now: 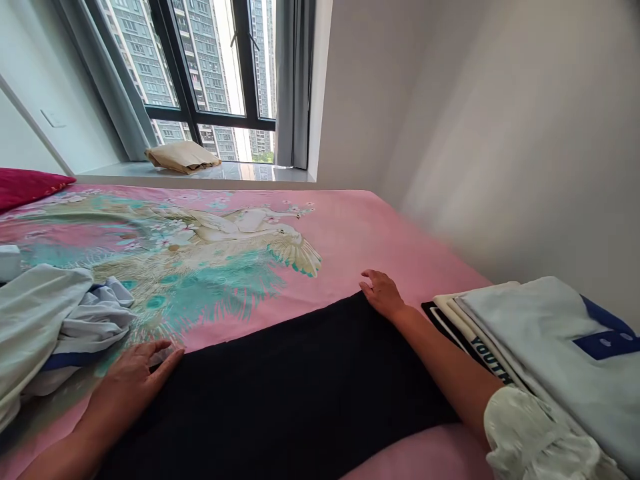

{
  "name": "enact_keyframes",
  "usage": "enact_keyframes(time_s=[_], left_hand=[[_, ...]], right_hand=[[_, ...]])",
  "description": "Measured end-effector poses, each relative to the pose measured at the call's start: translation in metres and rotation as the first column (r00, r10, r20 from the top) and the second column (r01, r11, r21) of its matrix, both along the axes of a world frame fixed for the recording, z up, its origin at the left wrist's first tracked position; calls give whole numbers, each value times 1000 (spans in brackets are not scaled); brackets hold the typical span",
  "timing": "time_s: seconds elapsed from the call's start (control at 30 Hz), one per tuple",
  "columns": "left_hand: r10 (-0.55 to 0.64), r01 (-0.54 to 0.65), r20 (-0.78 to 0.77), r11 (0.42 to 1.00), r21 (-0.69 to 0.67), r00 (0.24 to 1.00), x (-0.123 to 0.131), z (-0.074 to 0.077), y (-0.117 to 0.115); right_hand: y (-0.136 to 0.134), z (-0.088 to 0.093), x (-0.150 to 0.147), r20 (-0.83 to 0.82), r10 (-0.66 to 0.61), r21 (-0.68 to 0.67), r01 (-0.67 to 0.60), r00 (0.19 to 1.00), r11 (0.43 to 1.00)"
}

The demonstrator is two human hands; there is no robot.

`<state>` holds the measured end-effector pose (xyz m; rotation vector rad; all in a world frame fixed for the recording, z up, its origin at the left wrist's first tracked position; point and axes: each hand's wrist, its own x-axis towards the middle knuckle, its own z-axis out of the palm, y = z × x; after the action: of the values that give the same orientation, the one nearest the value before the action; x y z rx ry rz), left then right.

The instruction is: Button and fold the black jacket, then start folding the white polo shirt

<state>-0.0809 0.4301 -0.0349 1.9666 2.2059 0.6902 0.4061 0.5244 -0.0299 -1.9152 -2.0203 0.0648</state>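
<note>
A black garment (290, 380), its kind not clear from this side, lies spread flat on the bed in front of me. My left hand (140, 373) rests at its far left corner, thumb and fingers apart. At the far right corner, my right hand (384, 295) touches the cloth with loosely bent fingers, a gap showing between thumb and forefinger. Neither hand visibly pinches the fabric. The near edge of the garment runs out of view at the bottom left.
Folded shirts (545, 333) are stacked at the right. Rumpled pale clothes (65, 320) lie at the left on the pink patterned bedsheet (345, 233). A red pillow (30, 187) sits at the far left. A brown paper bag (183, 157) is on the windowsill; a wall borders the right.
</note>
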Motion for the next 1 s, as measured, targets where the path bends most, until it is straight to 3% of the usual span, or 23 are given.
enact_keyframes(time_s=[0.1,0.17,0.23,0.33,0.4,0.5,0.57,0.63,0.77,0.87,1.0], left_hand=[[-238,249,-142,967,61,961,38,4,-21],[-373,374,-211,927,-36,904,62,-1,-40],[-424,392,-229,904,-171,876,77,-8,-55],[-429,365,-229,890,-272,874,81,-14,-63],[-430,367,-236,891,-268,872,79,-16,-60],[-428,375,-260,898,-230,866,75,-21,-54],[-425,373,-291,902,-218,857,73,-26,-51],[-426,368,-317,902,-227,847,69,-31,-48],[-406,347,-308,909,-230,860,74,-28,-42],[-447,425,-266,895,-137,854,114,-9,-41],[-691,676,-195,722,-148,696,216,24,-45]], right_hand=[[-20,-4,-24,-9,216,17,-216,976,976],[-30,-13,-30,-59,297,-79,-301,953,950],[-35,-18,-24,-144,162,-142,-183,976,973],[-48,-11,-1,-240,-83,-81,66,967,995],[-70,0,17,-295,-92,25,104,951,994],[-127,6,39,-451,-16,223,130,892,966],[-170,-4,49,-549,-3,273,183,836,944],[-207,-22,57,-621,-58,233,254,781,939],[-243,-55,66,-768,-86,156,315,635,936],[-244,-59,68,-814,-21,173,278,580,945],[-238,-55,70,-777,-15,205,276,629,939]])
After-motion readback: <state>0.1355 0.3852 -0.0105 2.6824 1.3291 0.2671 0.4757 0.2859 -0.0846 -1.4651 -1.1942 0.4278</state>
